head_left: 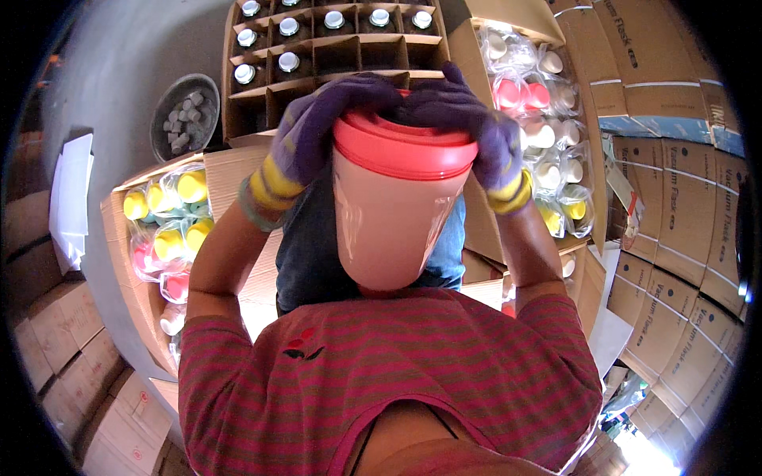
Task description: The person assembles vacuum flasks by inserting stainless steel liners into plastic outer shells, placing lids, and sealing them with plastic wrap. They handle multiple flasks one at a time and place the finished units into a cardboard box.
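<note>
A large pink flask (401,210) with a red rim (405,151) is held in front of my chest, its narrower end tilted toward me. Both my hands wear purple knitted gloves with yellow cuffs. My left hand (341,111) wraps round the left side of the red rim. On the other side my right hand (464,115) grips the rim, fingers bent over its far edge. The inside of the far end is mostly hidden by the gloves. Just beyond the hands stands a divided carton (274,95) with several white-capped bottles (289,61) in some compartments.
A round dark basin (159,119) with small grey pieces stands at the left. Below it, an open carton (119,230) holds bagged yellow- and red-topped flasks. Another open carton (591,159) of bagged flasks is at the right. Strapped cartons (667,190) are stacked along the right side.
</note>
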`<state>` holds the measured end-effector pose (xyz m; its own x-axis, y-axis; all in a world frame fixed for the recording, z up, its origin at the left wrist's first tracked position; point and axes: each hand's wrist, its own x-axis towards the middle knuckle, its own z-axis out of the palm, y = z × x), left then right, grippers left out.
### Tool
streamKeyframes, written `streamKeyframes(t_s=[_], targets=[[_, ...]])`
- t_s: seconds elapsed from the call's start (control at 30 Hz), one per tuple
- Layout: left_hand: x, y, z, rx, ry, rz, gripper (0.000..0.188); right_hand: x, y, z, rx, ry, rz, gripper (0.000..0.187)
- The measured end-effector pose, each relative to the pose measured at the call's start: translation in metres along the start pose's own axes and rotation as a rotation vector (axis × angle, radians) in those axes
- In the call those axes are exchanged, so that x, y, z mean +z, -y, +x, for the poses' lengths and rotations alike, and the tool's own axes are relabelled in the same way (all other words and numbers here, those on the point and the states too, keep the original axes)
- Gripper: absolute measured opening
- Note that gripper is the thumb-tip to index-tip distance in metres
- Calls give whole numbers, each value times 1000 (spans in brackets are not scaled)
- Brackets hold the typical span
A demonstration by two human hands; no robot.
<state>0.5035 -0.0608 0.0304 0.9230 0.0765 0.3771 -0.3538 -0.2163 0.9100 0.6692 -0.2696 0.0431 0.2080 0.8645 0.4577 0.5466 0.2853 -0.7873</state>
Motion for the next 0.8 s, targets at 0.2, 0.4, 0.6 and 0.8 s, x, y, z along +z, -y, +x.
streamKeyframes(t_s=[0.2, 0.4, 0.6, 0.8], targets=[[8, -49, -8, 171, -6, 391, 44, 23, -28, -6, 112, -114, 180, 31], [-26, 7, -9, 0, -203, 235, 37, 28, 43, -7, -25, -260, 347, 44], [-13, -10, 7, 24, 9, 26, 43, 25, 28, -1, 100, -163, 21, 47], [-8, -46, 29, 16, 31, -89, 46, 31, 7, -7, 185, -370, 138, 41]])
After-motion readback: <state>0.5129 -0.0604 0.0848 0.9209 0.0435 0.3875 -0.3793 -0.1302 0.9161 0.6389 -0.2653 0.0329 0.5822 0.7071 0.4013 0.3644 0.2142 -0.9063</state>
